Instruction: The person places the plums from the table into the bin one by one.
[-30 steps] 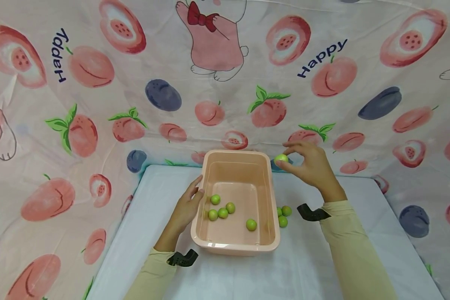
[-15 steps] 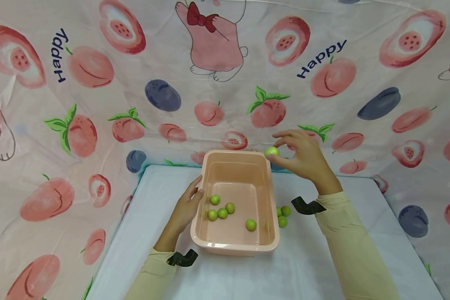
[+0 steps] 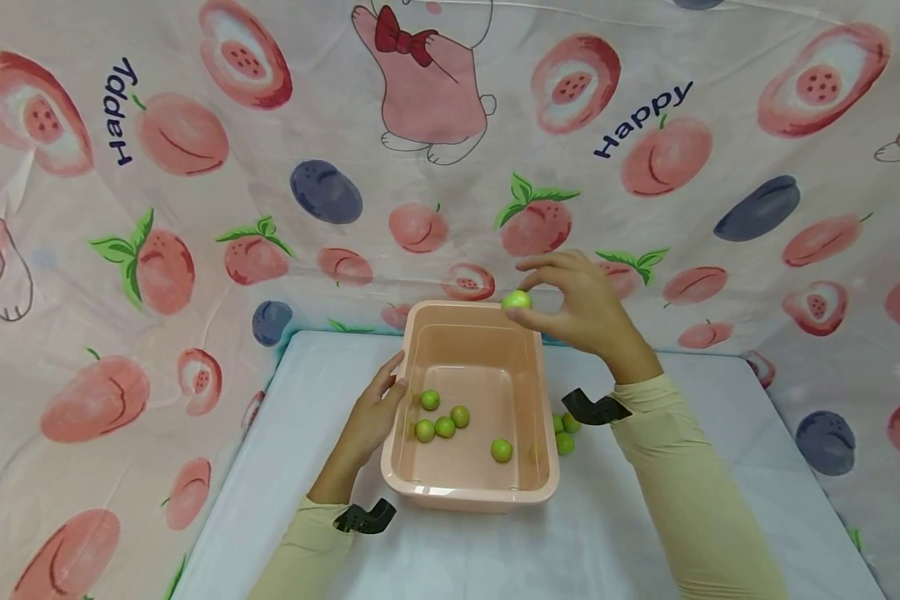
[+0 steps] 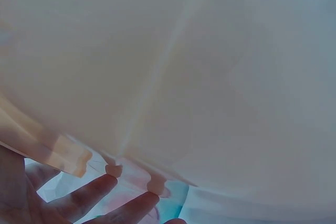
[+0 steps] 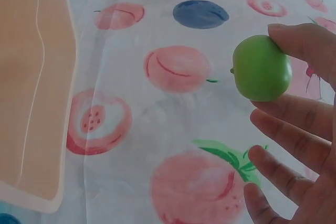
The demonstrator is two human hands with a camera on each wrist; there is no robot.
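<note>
A pink plastic tub [image 3: 420, 487] stands on the white table [image 3: 720, 392] and holds several small green fruits [image 3: 445, 427]. My right hand [image 3: 581, 312] pinches one green fruit [image 3: 517, 300] [image 5: 261, 68] between thumb and fingertips, above the tub's far right corner. My left hand [image 3: 371, 417] rests with straight fingers [image 4: 89, 195] against the tub's left wall [image 4: 168, 77]. A few more green fruits [image 3: 566, 433] lie on the table right of the tub, partly hidden by my right wrist.
A fruit-patterned cloth [image 3: 195, 208] [image 5: 178, 108] rises behind and beside the table like a wall. Bare table surface lies in front of the tub and at the right. Black wrist mounts [image 3: 363, 517] sit on both sleeves.
My right hand has carried the pinched green fruit leftward and slightly up, from beyond the tub's right side to above its far right corner. The left hand stays put.
</note>
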